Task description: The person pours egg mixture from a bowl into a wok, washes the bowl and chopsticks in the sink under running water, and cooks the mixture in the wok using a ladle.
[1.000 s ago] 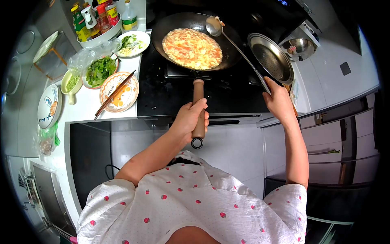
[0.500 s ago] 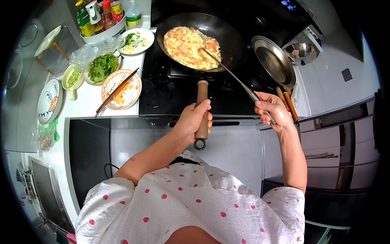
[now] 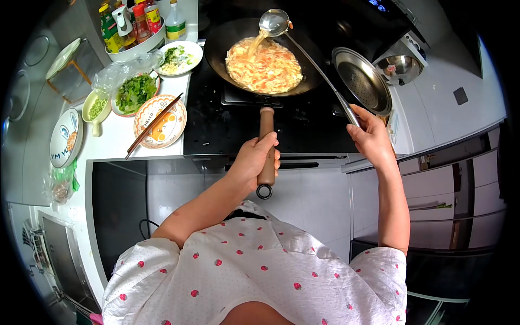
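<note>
My left hand is wrapped round the brown handle of a dark wok on the stove. In the wok lies a yellow and orange egg-like mixture in liquid. My right hand grips the end of a long metal ladle. The ladle's bowl is raised above the wok's far side and tilted, and a stream of broth runs from it into the mixture.
Left on the counter are a bear plate with chopsticks, a bowl of leafy greens, a plate of chopped scallion and garlic and sauce bottles. A steel lid rests right of the wok.
My right hand has lifted the ladle out of the mixture, up and away from me, and liquid now pours from it. My left hand stays on the wok handle.
</note>
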`<state>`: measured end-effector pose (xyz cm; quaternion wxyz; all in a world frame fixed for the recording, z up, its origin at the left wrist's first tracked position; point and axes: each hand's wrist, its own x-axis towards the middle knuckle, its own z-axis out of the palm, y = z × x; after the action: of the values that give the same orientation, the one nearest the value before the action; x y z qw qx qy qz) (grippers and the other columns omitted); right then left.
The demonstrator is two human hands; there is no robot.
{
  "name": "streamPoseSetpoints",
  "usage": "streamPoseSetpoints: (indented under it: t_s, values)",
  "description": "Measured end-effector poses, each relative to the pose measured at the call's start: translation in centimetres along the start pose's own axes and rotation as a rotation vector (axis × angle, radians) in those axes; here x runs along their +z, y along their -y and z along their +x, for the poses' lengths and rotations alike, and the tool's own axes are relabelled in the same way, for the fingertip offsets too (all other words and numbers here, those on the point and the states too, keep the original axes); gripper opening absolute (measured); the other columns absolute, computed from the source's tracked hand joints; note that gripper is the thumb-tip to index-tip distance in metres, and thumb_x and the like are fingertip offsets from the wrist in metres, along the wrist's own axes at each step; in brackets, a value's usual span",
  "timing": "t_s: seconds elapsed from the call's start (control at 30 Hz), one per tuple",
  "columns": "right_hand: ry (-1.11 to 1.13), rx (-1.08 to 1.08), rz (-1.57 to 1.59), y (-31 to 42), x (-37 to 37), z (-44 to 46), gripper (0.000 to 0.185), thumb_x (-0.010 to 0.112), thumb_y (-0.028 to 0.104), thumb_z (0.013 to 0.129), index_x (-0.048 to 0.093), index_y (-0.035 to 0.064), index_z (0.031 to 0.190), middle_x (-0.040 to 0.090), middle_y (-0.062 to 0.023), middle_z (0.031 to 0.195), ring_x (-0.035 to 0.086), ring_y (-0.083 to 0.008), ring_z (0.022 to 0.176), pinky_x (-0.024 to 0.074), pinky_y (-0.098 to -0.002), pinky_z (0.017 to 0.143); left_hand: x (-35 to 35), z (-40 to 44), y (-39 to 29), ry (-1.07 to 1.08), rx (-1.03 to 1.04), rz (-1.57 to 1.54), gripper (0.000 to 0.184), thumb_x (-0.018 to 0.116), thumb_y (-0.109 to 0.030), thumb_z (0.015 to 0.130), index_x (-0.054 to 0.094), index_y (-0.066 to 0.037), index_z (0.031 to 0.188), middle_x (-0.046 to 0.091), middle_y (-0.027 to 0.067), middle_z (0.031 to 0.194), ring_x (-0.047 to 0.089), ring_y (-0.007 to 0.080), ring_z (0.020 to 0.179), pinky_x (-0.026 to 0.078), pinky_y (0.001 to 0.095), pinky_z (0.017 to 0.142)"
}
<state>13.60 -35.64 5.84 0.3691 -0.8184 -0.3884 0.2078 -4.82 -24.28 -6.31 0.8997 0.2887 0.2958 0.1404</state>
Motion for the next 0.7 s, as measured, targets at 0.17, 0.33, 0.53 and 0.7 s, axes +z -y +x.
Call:
streamPoseSetpoints:
  t_s: [0.17, 0.33, 0.53, 0.7]
  values:
    - [0.015, 0.033, 0.013, -0.5, 0.2, 0.6, 0.044, 0.056, 0.001, 0.08, 0.045, -0.0043, 0.122, 0.047, 0.0014, 0.066, 0.038, -0.0041, 0.048, 0.0308, -0.0199, 0.042, 0.0, 0.1, 0.1, 0.009, 0.009, -0.012, 0.027, 0.058, -0.034, 0.085, 0.048, -0.01, 0.086, 0.052, 0.0011, 0.065, 0.051, 0.0109, 0.051, 0.043, 0.025, 0.042]
    - [0.061, 0.069, 0.052, -0.9, 0.6, 1.1, 0.042, 0.056, 0.001, 0.08, 0.047, -0.0048, 0.121, 0.048, 0.0008, 0.066, 0.039, -0.0046, 0.048, 0.0311, -0.0201, 0.043, 0.1, 0.0, 0.1, 0.001, 0.008, -0.012, 0.027, 0.058, -0.034, 0.085, 0.048, -0.009, 0.087, 0.052, 0.0015, 0.065, 0.051, 0.0114, 0.051, 0.043, 0.0253, 0.042]
    - [0.014, -0.002, -0.2, -2.9, 2.3, 2.8, 0.042, 0.061, 0.003, 0.076, 0.05, -0.0073, 0.116, 0.06, -0.013, 0.079, 0.056, -0.0164, 0.069, 0.0454, -0.0278, 0.069, 0.0, 0.0, 0.1, 0.01, -0.003, -0.029, 0.027, 0.058, -0.034, 0.086, 0.048, -0.009, 0.087, 0.052, 0.0013, 0.065, 0.05, 0.0111, 0.051, 0.043, 0.0251, 0.043]
    - [0.044, -0.094, -0.219, -4.1, 4.4, 3.6, 0.04, 0.06, 0.005, 0.076, 0.051, -0.0065, 0.113, 0.062, -0.0152, 0.076, 0.059, -0.0201, 0.062, 0.0464, -0.0283, 0.06, 0.1, -0.1, 0.0, -0.001, -0.013, -0.023, 0.025, 0.057, -0.034, 0.086, 0.048, -0.01, 0.087, 0.052, 0.0009, 0.065, 0.05, 0.0109, 0.051, 0.043, 0.0252, 0.043]
